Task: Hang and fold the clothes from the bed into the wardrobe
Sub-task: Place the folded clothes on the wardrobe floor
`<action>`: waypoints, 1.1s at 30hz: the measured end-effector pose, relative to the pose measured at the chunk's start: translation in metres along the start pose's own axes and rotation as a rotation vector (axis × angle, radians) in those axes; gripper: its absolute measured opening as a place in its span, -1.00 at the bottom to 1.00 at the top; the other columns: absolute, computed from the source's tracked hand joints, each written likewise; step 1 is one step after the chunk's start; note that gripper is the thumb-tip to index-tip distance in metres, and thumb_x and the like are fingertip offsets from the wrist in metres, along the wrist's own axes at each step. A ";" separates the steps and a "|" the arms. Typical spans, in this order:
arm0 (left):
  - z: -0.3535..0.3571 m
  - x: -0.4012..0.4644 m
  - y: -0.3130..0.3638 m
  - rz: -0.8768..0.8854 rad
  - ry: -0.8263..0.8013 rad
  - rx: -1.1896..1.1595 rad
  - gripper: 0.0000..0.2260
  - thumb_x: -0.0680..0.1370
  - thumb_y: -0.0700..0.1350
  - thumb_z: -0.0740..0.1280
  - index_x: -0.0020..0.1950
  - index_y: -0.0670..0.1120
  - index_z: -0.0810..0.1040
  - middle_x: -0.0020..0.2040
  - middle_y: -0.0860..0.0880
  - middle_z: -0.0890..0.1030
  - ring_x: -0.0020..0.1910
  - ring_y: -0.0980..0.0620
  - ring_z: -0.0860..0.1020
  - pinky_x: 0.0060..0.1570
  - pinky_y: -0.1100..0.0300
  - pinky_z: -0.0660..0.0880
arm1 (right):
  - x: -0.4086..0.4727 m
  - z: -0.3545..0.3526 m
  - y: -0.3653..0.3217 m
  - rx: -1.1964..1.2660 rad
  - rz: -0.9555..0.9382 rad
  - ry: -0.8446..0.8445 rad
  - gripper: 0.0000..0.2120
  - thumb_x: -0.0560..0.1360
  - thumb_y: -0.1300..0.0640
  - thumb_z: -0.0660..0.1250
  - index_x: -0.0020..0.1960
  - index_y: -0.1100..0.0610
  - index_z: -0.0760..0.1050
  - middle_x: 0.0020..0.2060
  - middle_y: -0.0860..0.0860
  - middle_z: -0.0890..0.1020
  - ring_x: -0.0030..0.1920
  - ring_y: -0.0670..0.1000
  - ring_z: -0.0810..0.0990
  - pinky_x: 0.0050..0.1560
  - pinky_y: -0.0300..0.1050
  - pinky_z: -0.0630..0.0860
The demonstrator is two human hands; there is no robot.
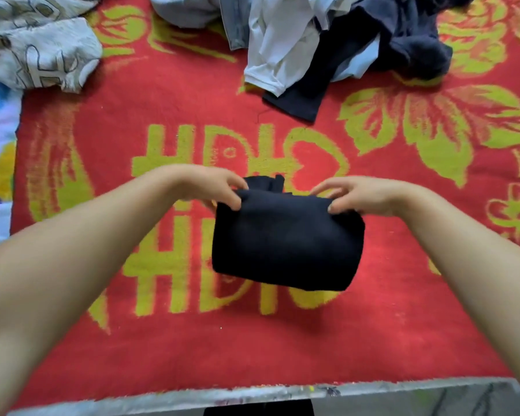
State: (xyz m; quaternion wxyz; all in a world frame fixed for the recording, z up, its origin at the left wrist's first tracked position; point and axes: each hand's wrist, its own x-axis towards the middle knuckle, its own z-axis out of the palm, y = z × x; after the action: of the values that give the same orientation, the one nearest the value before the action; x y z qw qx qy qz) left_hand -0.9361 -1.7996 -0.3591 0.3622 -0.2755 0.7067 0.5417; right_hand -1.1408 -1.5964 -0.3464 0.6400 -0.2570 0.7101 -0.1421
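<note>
A folded dark garment (285,244) hangs over the middle of the bed, lifted clear of the red and yellow blanket (388,310) and held only along its top edge. The left hand (206,187) pinches the upper left corner, fingers curled over the fold; the right hand (364,195) pinches the upper right corner the same way. The lower part of the bundle dangles free, and a loose flap of the same cloth stands up behind the held edge, between the two hands.

The chief risk, judged from this hold, is that the fold comes undone: with nothing supporting the layers from below, they could slide apart or drop open as the bundle travels toward the wardrobe, which is not in view. The loose flap at the back could slip out and drag the inner layers with it. A pinch let go on either side would let that corner fall and spoil the shape.

At the far edge of the bed lies a heap of unsorted clothes (327,34), white, pale blue and dark, well apart from the bundle and not yet done. A patterned grey cloth (39,46) is bunched at the far left corner.
</note>
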 end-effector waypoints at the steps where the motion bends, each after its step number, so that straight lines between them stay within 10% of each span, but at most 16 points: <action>1: -0.005 0.014 0.001 -0.004 0.116 0.023 -0.76 0.51 -0.22 0.29 0.16 -0.04 0.53 0.11 -0.05 0.60 0.03 0.03 0.56 -0.01 0.12 0.51 | 0.008 -0.003 0.002 0.027 -0.009 0.122 -0.61 0.54 0.34 0.21 0.25 -0.04 0.47 0.21 0.03 0.56 0.11 0.05 0.59 0.09 -0.05 0.54; 8: 0.099 0.065 -0.002 0.180 0.921 0.693 -0.52 0.63 0.07 0.07 0.54 -0.01 0.17 0.55 -0.08 0.15 0.54 -0.06 0.07 0.42 -0.29 -0.12 | 0.050 0.081 0.009 -0.553 -0.059 0.956 -0.57 0.64 0.02 0.01 0.50 0.03 0.25 0.53 0.03 0.19 0.55 0.06 0.00 0.40 0.39 -0.21; 12: 0.148 0.070 -0.023 0.065 0.781 0.674 -0.49 0.64 0.15 -0.08 0.55 0.09 -0.15 0.58 0.01 -0.13 0.54 0.00 -0.22 0.40 -0.32 -0.27 | 0.052 0.140 0.021 -0.795 -0.115 0.875 -0.48 0.62 -0.08 -0.13 0.54 0.02 0.17 0.55 0.06 0.07 0.56 0.08 -0.11 0.38 0.41 -0.30; 21: 0.143 0.097 -0.054 0.005 0.922 0.460 -0.51 0.58 0.12 -0.16 0.53 0.18 -0.10 0.57 0.07 -0.12 0.53 0.01 -0.23 0.35 -0.38 -0.20 | 0.080 0.112 0.070 -0.712 -0.094 0.902 -0.48 0.58 -0.10 -0.13 0.53 -0.08 0.14 0.55 -0.09 0.09 0.54 -0.02 -0.16 0.41 0.40 -0.20; 27: 0.124 0.101 -0.039 -0.112 0.732 0.582 -0.50 0.64 0.14 -0.16 0.53 0.14 -0.28 0.55 0.00 -0.31 0.51 -0.06 -0.35 0.33 -0.39 -0.28 | 0.084 0.095 0.057 -0.789 -0.014 0.753 -0.48 0.62 -0.12 -0.21 0.56 -0.10 -0.06 0.57 -0.09 -0.07 0.54 0.03 -0.25 0.39 0.40 -0.32; 33: 0.143 0.043 -0.055 0.399 0.820 0.723 -0.40 0.56 0.16 0.11 0.53 -0.11 0.18 0.54 -0.15 0.15 0.54 -0.06 0.05 0.38 -0.38 0.09 | 0.035 0.139 0.047 -0.783 -0.300 0.940 -0.42 0.51 0.05 0.06 0.53 0.08 0.15 0.54 0.09 0.12 0.55 0.10 -0.04 0.39 0.47 -0.14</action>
State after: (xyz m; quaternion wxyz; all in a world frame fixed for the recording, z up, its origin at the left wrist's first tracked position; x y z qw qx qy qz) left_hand -0.8882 -1.6754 -0.4469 0.0209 -0.1831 0.9676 0.1728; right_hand -1.0149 -1.5586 -0.4198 0.0909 -0.4790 0.8712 -0.0575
